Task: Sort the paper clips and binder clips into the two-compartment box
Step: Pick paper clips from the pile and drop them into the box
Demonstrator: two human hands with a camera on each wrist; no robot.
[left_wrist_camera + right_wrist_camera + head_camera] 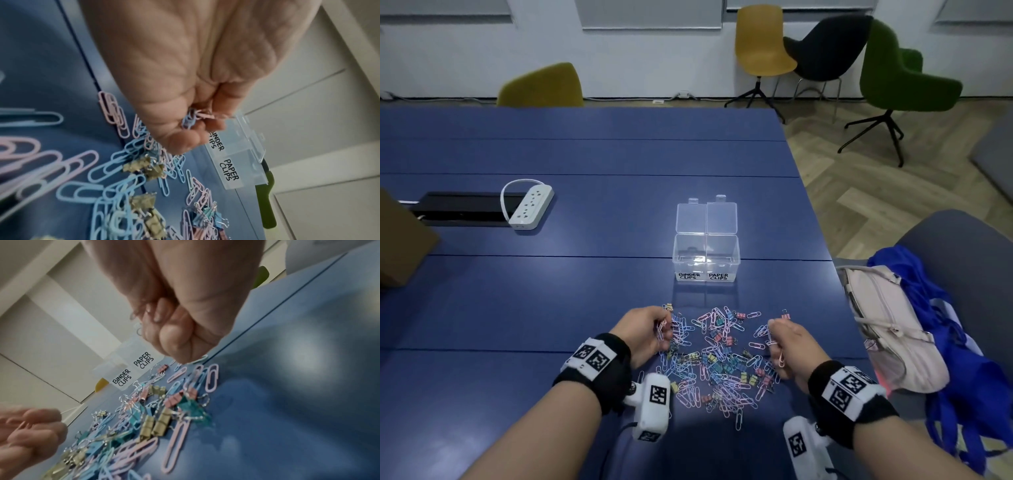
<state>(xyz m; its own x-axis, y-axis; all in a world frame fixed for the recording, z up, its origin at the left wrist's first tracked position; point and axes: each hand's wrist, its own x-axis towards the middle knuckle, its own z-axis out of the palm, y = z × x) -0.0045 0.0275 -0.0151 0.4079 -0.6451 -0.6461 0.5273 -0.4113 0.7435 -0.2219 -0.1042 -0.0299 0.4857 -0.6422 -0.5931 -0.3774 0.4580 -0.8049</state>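
Note:
A mixed pile of pastel paper clips and binder clips (717, 356) lies on the blue table (551, 301) in front of me. Beyond it stands the clear two-compartment box (706, 255), lids open, labelled BINDER CLIPS on the left and PAPER CLIPS on the right (229, 169) (141, 361). My left hand (654, 330) hovers at the pile's left edge, its curled fingers gripping a bunch of paper clips (190, 118). My right hand (779, 339) is at the pile's right edge, fingers curled around several paper clips (780, 359) that hang from the fist (176, 331).
A white power strip (530, 205) lies by a black cable slot at the left. A brown box corner (400, 243) sits at the far left. A beige bag (887, 325) and blue cloth rest on a grey seat beside the table's right edge. Chairs stand beyond.

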